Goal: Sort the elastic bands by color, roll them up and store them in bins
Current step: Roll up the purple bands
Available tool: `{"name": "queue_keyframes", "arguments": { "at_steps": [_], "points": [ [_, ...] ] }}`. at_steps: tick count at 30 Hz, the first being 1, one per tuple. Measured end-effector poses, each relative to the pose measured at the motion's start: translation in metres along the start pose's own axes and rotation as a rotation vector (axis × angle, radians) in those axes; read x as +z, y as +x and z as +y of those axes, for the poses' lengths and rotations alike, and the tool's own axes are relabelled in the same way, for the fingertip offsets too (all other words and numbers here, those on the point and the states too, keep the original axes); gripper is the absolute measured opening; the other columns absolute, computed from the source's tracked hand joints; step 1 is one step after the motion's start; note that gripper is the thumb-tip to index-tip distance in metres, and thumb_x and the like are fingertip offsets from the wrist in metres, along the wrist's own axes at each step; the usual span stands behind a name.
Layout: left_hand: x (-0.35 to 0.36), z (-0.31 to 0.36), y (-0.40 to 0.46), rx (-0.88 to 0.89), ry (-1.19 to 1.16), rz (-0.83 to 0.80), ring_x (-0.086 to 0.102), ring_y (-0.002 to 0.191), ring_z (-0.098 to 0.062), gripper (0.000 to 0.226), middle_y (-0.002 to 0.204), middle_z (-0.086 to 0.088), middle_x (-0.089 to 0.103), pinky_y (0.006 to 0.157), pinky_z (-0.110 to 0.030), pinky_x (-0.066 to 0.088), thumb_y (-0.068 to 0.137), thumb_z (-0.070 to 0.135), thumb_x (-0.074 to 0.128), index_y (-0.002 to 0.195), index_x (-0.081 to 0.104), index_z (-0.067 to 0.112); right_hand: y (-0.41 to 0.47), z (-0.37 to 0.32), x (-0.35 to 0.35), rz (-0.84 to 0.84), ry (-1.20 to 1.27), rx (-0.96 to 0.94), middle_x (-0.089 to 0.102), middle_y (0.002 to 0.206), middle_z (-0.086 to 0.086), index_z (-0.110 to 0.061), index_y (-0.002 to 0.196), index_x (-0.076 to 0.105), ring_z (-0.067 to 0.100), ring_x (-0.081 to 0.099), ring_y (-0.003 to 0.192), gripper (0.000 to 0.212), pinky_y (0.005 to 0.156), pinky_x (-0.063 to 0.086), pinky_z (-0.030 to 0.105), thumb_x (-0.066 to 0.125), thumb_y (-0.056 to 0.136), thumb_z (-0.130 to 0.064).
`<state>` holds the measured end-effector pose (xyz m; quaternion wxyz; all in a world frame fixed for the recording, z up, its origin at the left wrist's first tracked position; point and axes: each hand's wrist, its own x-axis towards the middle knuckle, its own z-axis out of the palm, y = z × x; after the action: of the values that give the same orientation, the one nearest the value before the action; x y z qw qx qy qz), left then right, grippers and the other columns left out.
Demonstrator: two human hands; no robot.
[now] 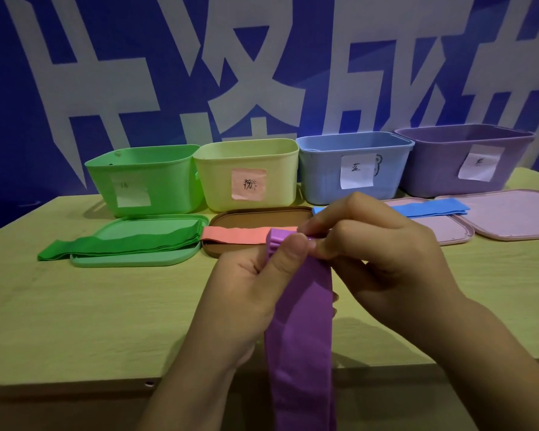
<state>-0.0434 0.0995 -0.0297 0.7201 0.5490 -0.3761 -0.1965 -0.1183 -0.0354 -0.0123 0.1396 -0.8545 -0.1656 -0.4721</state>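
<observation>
Both hands were raised together above the near part of the wooden table (75, 321), forearms entering from the bottom edge. The left hand (246, 287) pinched the top end of the purple elastic band (302, 331), its thumb (290, 253) pressed flat on the gathered, partly rolled end. The right hand (371, 250) curled over from the right, fingertips gripping the same end. The band's free length hung straight down past the table's front edge. Behind stood four labelled bins in a row: green bin (143, 181), yellow bin (246, 175), blue bin (352, 166), purple bin (461, 160). Green bands (122, 242), a pink band (237, 235) and blue bands (430, 209) lay on lids in front.
</observation>
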Motion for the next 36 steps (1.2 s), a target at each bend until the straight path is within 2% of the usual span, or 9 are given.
{"name": "queue_keyframes", "arguments": {
  "at_steps": [6, 10, 13, 15, 18, 23, 26, 29, 36],
  "points": [
    [-0.003, -0.002, 0.0, 0.013, -0.056, -0.021, 0.071, 0.066, -0.029, 0.026, 0.072, -0.015, 0.073, 0.066, -0.043, 0.059, 0.075, 0.032, 0.057, 0.078, 0.078, 0.018, 0.0, 0.007, 0.001, -0.052, 0.229, 0.07, 0.06, 0.095, -0.002, -0.012, 0.076, 0.064, 0.001, 0.057, 0.093, 0.016, 0.072, 0.045, 0.012, 0.065, 0.078, 0.004],
    [-0.009, -0.003, -0.002, -0.005, -0.014, -0.034, 0.071, 0.069, -0.032, 0.027, 0.075, -0.019, 0.073, 0.066, -0.044, 0.059, 0.074, 0.035, 0.06, 0.085, 0.077, 0.017, 0.003, 0.01, -0.016, -0.269, 0.723, 0.41, 0.066, 0.113, -0.002, -0.015, 0.09, 0.068, 0.013, 0.061, 0.111, 0.025, 0.083, 0.053, 0.024, 0.057, 0.078, 0.005],
    [-0.014, -0.002, -0.002, 0.028, 0.084, -0.029, 0.072, 0.071, -0.031, 0.021, 0.076, -0.014, 0.074, 0.069, -0.047, 0.059, 0.073, 0.04, 0.069, 0.084, 0.077, 0.024, 0.009, 0.008, -0.023, -0.329, 0.972, 0.613, 0.065, 0.12, -0.002, -0.021, 0.111, 0.066, 0.016, 0.061, 0.112, 0.031, 0.085, 0.054, 0.028, 0.059, 0.081, -0.02],
    [-0.015, 0.0, -0.004, 0.063, 0.144, -0.05, 0.072, 0.075, -0.03, 0.021, 0.08, -0.01, 0.075, 0.07, -0.049, 0.058, 0.074, 0.04, 0.066, 0.088, 0.076, 0.027, 0.014, 0.003, -0.02, -0.379, 0.758, 0.62, 0.066, 0.112, -0.018, -0.037, 0.116, 0.061, 0.0, 0.062, 0.104, 0.026, 0.079, 0.052, 0.015, 0.056, 0.09, -0.039],
    [-0.018, 0.001, -0.005, 0.081, 0.233, -0.062, 0.073, 0.075, -0.025, 0.02, 0.081, -0.005, 0.075, 0.07, -0.044, 0.059, 0.075, 0.035, 0.067, 0.092, 0.073, 0.025, 0.021, -0.003, -0.017, -0.51, 0.483, 0.538, 0.063, 0.096, -0.036, -0.049, 0.107, 0.058, -0.011, 0.061, 0.091, 0.035, 0.074, 0.05, 0.008, 0.044, 0.075, -0.052],
    [-0.02, -0.002, -0.007, 0.087, 0.314, -0.067, 0.071, 0.086, -0.027, 0.028, 0.088, -0.003, 0.075, 0.08, -0.053, 0.055, 0.069, 0.046, 0.063, 0.094, 0.072, 0.038, 0.018, -0.006, -0.02, -0.468, 0.287, 0.351, 0.066, 0.093, -0.028, -0.039, 0.104, 0.067, -0.009, 0.061, 0.088, 0.022, 0.075, 0.05, 0.012, 0.06, 0.085, -0.047],
    [-0.017, -0.004, -0.003, 0.088, 0.273, -0.052, 0.069, 0.083, -0.014, 0.022, 0.083, 0.005, 0.075, 0.08, -0.038, 0.056, 0.063, 0.034, 0.073, 0.083, 0.074, 0.043, 0.015, -0.006, -0.022, -0.393, 0.135, 0.223, 0.063, 0.092, -0.025, -0.034, 0.109, 0.063, -0.005, 0.059, 0.089, 0.03, 0.076, 0.048, 0.012, 0.054, 0.082, -0.041],
    [-0.017, -0.002, 0.003, -0.004, 0.11, -0.074, 0.065, 0.079, -0.014, 0.027, 0.077, 0.003, 0.074, 0.074, -0.028, 0.055, 0.058, 0.012, 0.073, 0.076, 0.077, 0.031, 0.012, -0.009, -0.021, -0.309, 0.069, 0.143, 0.065, 0.098, -0.016, -0.024, 0.108, 0.066, -0.001, 0.059, 0.091, 0.029, 0.077, 0.047, 0.01, 0.052, 0.085, -0.033],
    [-0.015, -0.004, 0.006, -0.144, -0.033, -0.089, 0.068, 0.075, -0.019, 0.022, 0.08, -0.008, 0.075, 0.07, -0.03, 0.056, 0.057, 0.011, 0.078, 0.077, 0.078, 0.018, 0.01, -0.009, -0.015, -0.148, -0.028, 0.124, 0.05, 0.091, -0.017, -0.014, 0.104, 0.063, -0.006, 0.046, 0.084, 0.023, 0.075, 0.044, 0.01, 0.05, 0.089, -0.026]
  ]
}}
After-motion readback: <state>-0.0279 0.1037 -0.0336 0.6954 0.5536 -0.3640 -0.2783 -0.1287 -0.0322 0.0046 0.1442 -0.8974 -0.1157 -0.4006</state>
